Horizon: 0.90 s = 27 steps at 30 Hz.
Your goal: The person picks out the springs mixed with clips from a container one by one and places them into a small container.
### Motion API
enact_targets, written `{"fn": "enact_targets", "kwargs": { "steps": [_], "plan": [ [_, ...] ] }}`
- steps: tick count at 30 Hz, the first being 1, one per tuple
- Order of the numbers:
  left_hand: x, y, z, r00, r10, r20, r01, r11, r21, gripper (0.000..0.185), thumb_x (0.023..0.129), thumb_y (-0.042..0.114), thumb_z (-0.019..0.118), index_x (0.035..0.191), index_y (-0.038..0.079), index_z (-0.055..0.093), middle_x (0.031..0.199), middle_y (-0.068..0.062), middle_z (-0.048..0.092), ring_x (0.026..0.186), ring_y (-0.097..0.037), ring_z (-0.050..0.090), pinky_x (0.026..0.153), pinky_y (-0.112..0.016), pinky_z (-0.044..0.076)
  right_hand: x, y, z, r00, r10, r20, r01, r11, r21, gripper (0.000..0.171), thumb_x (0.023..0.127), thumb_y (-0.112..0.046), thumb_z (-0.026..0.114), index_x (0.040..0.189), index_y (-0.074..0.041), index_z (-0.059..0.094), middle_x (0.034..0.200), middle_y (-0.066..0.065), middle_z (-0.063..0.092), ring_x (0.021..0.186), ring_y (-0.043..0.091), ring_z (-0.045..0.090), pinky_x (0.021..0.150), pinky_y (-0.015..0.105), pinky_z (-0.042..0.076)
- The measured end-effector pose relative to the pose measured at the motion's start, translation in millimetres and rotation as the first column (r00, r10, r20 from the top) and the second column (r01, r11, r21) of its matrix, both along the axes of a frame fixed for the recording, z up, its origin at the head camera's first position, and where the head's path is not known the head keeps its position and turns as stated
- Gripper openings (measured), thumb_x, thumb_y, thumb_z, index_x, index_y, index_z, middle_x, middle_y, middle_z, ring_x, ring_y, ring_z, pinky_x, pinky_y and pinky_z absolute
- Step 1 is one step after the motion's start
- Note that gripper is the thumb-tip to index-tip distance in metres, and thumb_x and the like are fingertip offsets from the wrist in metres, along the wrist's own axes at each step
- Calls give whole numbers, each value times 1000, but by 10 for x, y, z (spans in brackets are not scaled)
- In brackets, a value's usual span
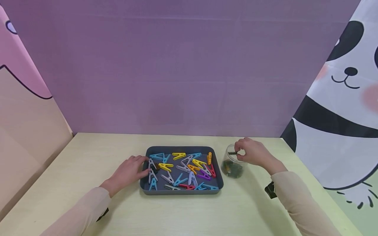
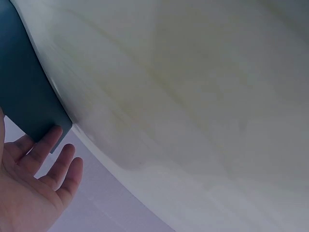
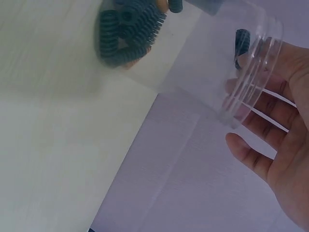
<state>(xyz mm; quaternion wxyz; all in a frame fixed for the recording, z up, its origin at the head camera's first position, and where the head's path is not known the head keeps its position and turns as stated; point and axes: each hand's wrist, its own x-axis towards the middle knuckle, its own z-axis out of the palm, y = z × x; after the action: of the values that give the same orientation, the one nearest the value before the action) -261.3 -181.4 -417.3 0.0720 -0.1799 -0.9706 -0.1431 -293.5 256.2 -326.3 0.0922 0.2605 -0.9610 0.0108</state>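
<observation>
My right hand [image 1: 253,151] pinches a small dark spring [image 1: 232,153] just inside the mouth of a clear jar [image 1: 227,160]. In the right wrist view the held spring [image 3: 242,43] shows through the jar wall near the rim, and several dark green springs [image 3: 140,24] lie at the bottom with a few tan bits among them. My left hand [image 1: 130,172] rests at the left rim of a dark grey tray [image 1: 183,192], its fingers loosely bent. The left wrist view has its fingertips right at the tray's outer wall [image 2: 29,82].
Plastic clothespins [image 1: 192,178] in blue, yellow, orange, red, purple and grey are spread over the tray floor. The jar stands right beside the tray on a pale wooden table [image 1: 183,216]. A purple cloth screen [image 1: 177,72] rises behind the table, with printed panels at both sides.
</observation>
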Motion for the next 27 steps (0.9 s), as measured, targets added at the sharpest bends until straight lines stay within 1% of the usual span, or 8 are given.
{"fn": "enact_targets", "kwargs": {
  "steps": [4, 13, 27],
  "plan": [
    [2, 2, 4, 1000, 0, 1, 0, 1000, 5, 47, 85, 39, 60, 121, 9, 55, 121, -11, 59, 108, -30, 54, 93, -46, 44, 8, -1, -17, 1000, -10, 1, 10, 1000, -10, 12, 72, -15, 69, 82, -14, 61, 80, -3, 58, 73, 14, 51, 57, 33, 45],
    [0, 1, -1, 1000, -2, 9, 2, 1000, 15, 47, 85, 39, 60, 121, 9, 55, 121, -11, 59, 109, -30, 53, 94, -46, 44, 5, -3, -47, 1000, 2, -25, -3, 1000, -28, 11, 73, -16, 70, 81, -16, 62, 82, -2, 60, 76, 15, 52, 57, 33, 45],
    [6, 1, 2, 1000, 2, 14, -3, 1000, 20, 46, 85, 38, 60, 121, 9, 55, 122, -11, 58, 109, -30, 53, 94, -46, 44, 5, -16, -58, 999, 16, -41, -18, 999, -37, 11, 74, -17, 70, 81, -16, 61, 81, 0, 61, 77, 16, 53, 56, 32, 45]
  ]
}}
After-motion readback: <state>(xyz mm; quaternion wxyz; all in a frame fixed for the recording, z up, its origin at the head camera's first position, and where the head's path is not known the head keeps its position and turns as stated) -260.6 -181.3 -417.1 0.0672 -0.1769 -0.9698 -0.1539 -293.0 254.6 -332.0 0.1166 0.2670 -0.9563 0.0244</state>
